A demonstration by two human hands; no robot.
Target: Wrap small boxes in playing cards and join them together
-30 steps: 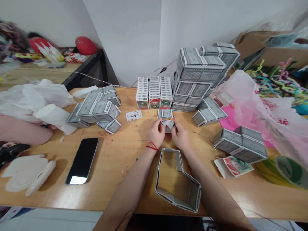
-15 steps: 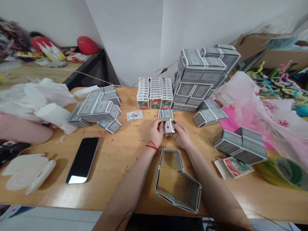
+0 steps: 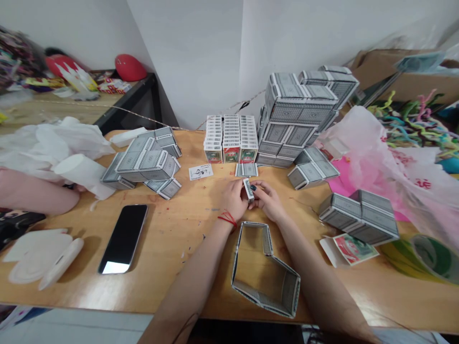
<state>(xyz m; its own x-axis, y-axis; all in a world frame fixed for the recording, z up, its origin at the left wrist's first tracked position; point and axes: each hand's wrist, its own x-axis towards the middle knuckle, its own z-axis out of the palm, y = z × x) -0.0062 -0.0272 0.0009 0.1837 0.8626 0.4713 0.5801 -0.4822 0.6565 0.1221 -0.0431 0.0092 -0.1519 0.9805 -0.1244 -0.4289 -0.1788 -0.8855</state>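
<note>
A small folded piece made of playing cards (image 3: 248,190) stands up between my two hands, one narrow patterned side toward me. My left hand (image 3: 234,199) grips it from the left, a red string bracelet at the wrist. My right hand (image 3: 267,199) closes on it from the right, its dark-nailed thumb on the edge. Just beyond lie grey-backed cards (image 3: 246,169) on the wooden table. A single card with a drawn figure (image 3: 201,172) lies to their left. Between my forearms sits an open L-shaped frame of joined cards (image 3: 234,267).
Rows of card packs (image 3: 231,138) stand at the back, beside a tall stack of card-covered blocks (image 3: 292,114). More such blocks (image 3: 143,160) are at left, others (image 3: 360,215) at right. A phone (image 3: 124,239), an opened card box (image 3: 353,249) and tape (image 3: 419,258) lie around.
The card piece has turned in my hands: its red-diamond face showed before, and now a narrow patterned side does. My fingers have shifted around it. The rest stays put.
</note>
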